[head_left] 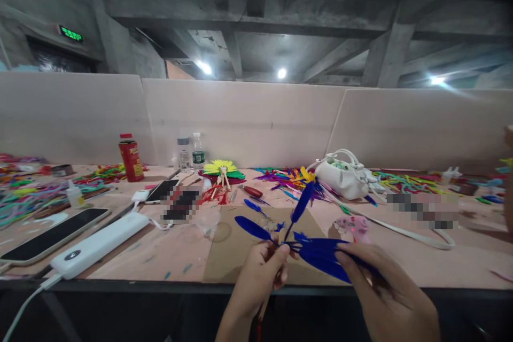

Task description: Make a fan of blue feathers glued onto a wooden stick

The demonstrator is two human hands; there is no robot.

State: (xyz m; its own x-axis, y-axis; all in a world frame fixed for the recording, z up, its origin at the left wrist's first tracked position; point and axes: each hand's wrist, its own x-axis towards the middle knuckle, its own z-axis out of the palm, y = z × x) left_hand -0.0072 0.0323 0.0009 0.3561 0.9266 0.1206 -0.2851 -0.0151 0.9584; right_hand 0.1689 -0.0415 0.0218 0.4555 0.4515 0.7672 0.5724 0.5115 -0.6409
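My left hand (264, 270) pinches the stems of several blue feathers (320, 251) where they meet, above the table's front edge. One feather points left, one upward, and a cluster fans right. A thin wooden stick with something red at its end hangs below that hand. My right hand (390, 286) is closed on the right-hand feathers, thumb and fingers near their tips. Beneath them lies a brown cardboard sheet (224, 256). A loose blue feather (254, 206) and small blue scraps rest on it. Close behind my right hand is a pink glue gun (355, 227).
A white power bank (100, 246) and a phone (56, 235) lie at left, cables attached. Behind stand a red bottle (131, 157), clear bottles (198, 149) and a yellow flower-like piece (221, 166). A white handbag (344, 177) trails its strap rightward beside colourful feathers (288, 179).
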